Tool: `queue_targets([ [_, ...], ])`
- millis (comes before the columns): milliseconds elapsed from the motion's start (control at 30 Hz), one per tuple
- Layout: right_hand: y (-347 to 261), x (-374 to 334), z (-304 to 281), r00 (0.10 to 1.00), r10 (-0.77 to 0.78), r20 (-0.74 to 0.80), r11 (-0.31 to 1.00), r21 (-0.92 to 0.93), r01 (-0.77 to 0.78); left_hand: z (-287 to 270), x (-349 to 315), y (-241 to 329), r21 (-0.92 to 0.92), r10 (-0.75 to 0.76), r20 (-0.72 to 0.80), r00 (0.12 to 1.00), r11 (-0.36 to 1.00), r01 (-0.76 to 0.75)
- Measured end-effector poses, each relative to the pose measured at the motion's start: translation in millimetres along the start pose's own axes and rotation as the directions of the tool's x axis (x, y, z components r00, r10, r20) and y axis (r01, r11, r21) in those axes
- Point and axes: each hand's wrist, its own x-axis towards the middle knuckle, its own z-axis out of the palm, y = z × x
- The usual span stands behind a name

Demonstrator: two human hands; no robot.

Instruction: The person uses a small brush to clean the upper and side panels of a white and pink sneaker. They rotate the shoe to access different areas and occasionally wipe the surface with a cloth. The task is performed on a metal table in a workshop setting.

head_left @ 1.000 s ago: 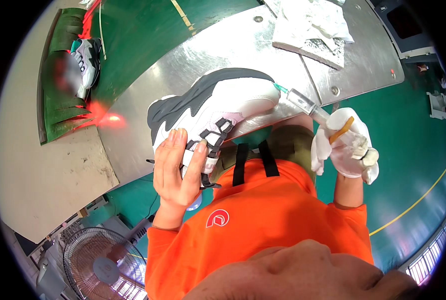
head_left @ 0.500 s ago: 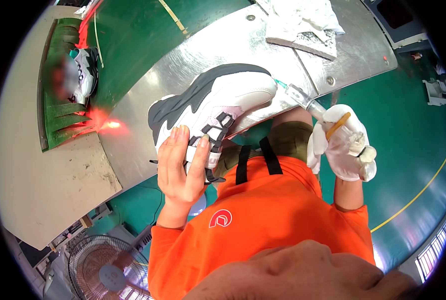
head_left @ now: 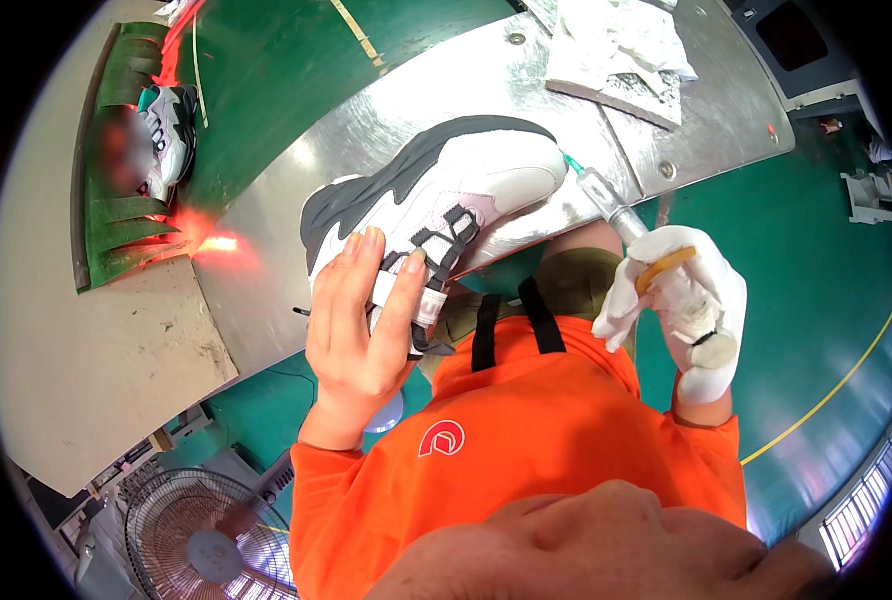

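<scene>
A white, black and pale pink sneaker lies tilted on its side above the metal table, its dark sole facing away and its toe to the right. My bare left hand grips it around the laces and tongue. In my white-gloved right hand is a clear syringe with a green tip. That tip meets, or nearly meets, the edge between toe and sole. A tan band shows on the gloved fingers, and a round pale end of the syringe sticks out by the palm.
White cloths lie on a speckled slab at the back right of the metal table. Green strip flaps with red glowing light stand at left, another sneaker among them. A fan stands lower left.
The sneaker has shifted slightly up and right with my left hand. The syringe has moved a little right, its tip staying by the toe, while my right hand has turned.
</scene>
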Motion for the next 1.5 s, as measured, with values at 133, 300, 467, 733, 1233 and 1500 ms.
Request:
queue_targets([
  [133,0,3,0,0.999,-0.022,0.031,0.990,-0.141,0.026,-8,14,-4,-0.073,-0.037,0.069,0.997,0.996,0.042],
  [300,5,13,-7,0.993,-0.074,0.091,0.963,-0.252,0.095,-16,37,-15,-0.104,-0.100,0.199,0.975,0.987,0.122],
  [467,24,28,-26,0.979,-0.121,0.165,0.969,-0.194,0.152,-19,69,-37,-0.168,-0.159,0.349,0.924,0.959,0.229],
  [733,68,51,-47,0.965,-0.168,0.203,0.982,-0.051,0.182,-3,122,-82,-0.295,-0.211,0.679,0.703,0.798,0.525],
  [1233,97,42,-64,0.944,-0.120,0.309,0.987,-0.062,0.146,14,198,-133,-0.428,0.198,0.879,0.433,0.730,0.534],
  [1500,92,45,-59,0.937,-0.228,0.265,0.972,0.117,0.204,110,226,-89,-0.425,0.401,0.904,0.150,0.805,0.413],
])
